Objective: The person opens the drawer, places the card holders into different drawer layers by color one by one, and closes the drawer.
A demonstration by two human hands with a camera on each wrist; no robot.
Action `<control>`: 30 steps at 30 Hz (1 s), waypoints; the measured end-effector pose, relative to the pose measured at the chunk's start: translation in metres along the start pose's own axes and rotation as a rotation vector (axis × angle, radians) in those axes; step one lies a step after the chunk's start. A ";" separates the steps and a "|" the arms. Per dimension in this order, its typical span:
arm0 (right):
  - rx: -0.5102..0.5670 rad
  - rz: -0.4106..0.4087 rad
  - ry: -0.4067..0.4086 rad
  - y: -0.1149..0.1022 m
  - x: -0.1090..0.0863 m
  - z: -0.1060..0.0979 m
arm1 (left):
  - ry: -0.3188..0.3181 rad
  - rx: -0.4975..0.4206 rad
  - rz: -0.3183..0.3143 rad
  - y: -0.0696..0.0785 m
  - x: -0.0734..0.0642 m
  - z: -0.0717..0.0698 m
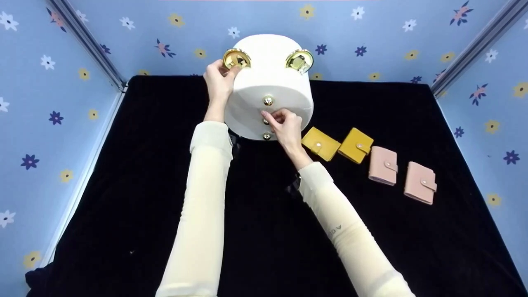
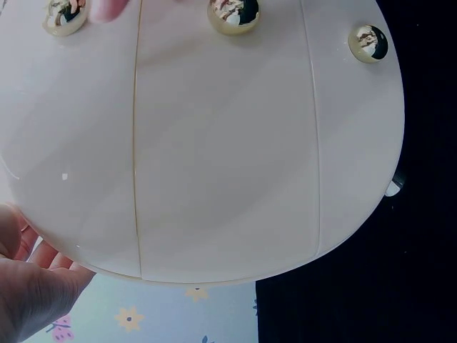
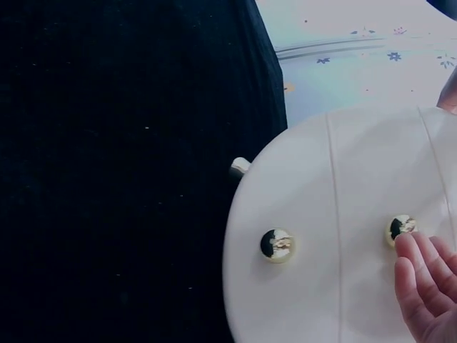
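Head view shows me the white box (image 1: 268,70) at the far middle of the black cloth (image 1: 264,214). The left hand (image 1: 220,83) grips the box by its left gold cup (image 1: 233,58). The right hand (image 1: 288,128) is at the middle knob (image 3: 398,227); I cannot tell if it pinches. Yellow wallets (image 1: 354,143) lie right.

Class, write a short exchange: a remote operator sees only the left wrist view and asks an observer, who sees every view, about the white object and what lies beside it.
Operator: I see gold knobs on a white object. What lies beside it?
Observer: On its right, on the black cloth, are two yellow cases and two pink cases.
Operator: And the hands? I can't see what the left hand touches.
Observer: In the head view, its fingers are at a shiny gold fitting on the object's left side.
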State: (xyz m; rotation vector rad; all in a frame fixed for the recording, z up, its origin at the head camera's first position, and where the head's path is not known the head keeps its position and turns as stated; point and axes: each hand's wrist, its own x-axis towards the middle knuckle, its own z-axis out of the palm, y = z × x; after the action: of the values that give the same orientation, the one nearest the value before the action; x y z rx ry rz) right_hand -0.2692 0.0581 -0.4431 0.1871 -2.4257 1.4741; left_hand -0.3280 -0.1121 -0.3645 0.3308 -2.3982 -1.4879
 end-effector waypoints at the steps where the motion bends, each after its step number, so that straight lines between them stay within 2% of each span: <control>1: -0.012 0.006 0.003 0.001 -0.001 0.000 | -0.001 -0.003 -0.003 0.000 0.000 0.000; 7: -0.134 0.050 0.012 0.006 -0.002 0.003 | -0.002 -0.021 0.000 0.000 0.000 0.000; 11: -0.205 0.086 -0.012 0.009 -0.001 0.004 | 0.001 -0.016 0.001 0.000 -0.001 0.000; 17: -0.219 0.131 -0.063 0.011 -0.001 0.005 | -0.001 -0.006 -0.008 0.001 -0.002 0.000; 22: -0.160 0.166 -0.070 0.011 -0.001 0.007 | -0.001 -0.017 -0.005 0.001 -0.001 0.000; 30: 0.099 0.264 -0.123 0.013 -0.002 0.011 | 0.000 -0.011 0.002 0.001 -0.002 0.000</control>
State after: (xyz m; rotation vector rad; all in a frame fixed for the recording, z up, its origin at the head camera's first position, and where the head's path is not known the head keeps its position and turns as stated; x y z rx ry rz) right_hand -0.2728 0.0543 -0.4589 -0.0244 -2.5549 1.7434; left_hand -0.3265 -0.1111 -0.3642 0.3263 -2.3881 -1.5000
